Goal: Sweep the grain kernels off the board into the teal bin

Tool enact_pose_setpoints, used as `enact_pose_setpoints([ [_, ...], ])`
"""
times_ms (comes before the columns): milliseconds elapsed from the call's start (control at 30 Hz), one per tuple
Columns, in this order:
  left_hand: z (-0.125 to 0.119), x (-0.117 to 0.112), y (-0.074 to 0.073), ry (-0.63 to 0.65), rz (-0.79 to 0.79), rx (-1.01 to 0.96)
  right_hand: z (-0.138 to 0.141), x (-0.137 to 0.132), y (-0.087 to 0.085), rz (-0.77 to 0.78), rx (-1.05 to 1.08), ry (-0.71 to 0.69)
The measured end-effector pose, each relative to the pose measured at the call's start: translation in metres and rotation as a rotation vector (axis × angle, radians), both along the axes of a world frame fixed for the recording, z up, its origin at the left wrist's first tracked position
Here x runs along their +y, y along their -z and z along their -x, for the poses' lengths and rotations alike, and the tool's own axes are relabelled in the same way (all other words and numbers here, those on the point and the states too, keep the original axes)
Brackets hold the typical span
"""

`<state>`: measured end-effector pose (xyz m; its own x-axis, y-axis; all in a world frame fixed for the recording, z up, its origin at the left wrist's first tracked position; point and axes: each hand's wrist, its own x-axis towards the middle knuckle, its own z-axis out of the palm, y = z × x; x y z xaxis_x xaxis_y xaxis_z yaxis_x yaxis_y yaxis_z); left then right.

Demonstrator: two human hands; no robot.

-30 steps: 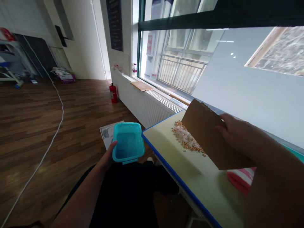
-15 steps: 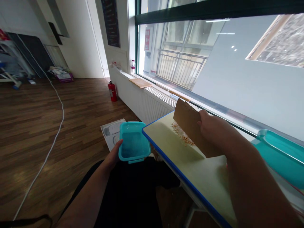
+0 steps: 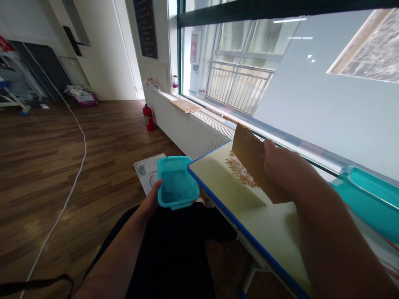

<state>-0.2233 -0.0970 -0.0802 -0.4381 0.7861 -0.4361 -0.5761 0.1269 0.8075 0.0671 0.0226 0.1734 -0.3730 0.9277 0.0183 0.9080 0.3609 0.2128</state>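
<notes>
My left hand grips the left side of a teal plastic container, its thumb over the rim. The container is held beside the table's left corner, a little below the tabletop, and no contents show inside. My right hand is closed on a piece of brown cardboard, which stands tilted on edge over the table. Against the cardboard's left side lies a heap of small yellow-orange kernels mixed with white grains. My right fingertips are hidden behind the cardboard.
A larger teal bin stands at the right by the window. The radiator runs behind the table. On the floor are a white box, a red fire extinguisher and a long white cable.
The cardboard has shifted slightly up and right in view, and more of the white grains show beside it. The container stays in my left hand near the table corner.
</notes>
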Motion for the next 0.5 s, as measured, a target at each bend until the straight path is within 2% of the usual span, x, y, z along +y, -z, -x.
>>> enact_pose_setpoints([
  [267,0.0,0.001,0.004,-0.001,-0.001,0.018,-0.014,-0.006,-0.005,-0.094,-0.071,0.04],
  [400,0.002,0.0,0.006,-0.023,-0.013,0.014,-0.043,0.001,-0.012,-0.139,-0.062,0.067],
  [500,0.003,0.001,0.008,-0.04,-0.04,0.031,-0.072,0.004,-0.021,-0.056,-0.081,0.161],
])
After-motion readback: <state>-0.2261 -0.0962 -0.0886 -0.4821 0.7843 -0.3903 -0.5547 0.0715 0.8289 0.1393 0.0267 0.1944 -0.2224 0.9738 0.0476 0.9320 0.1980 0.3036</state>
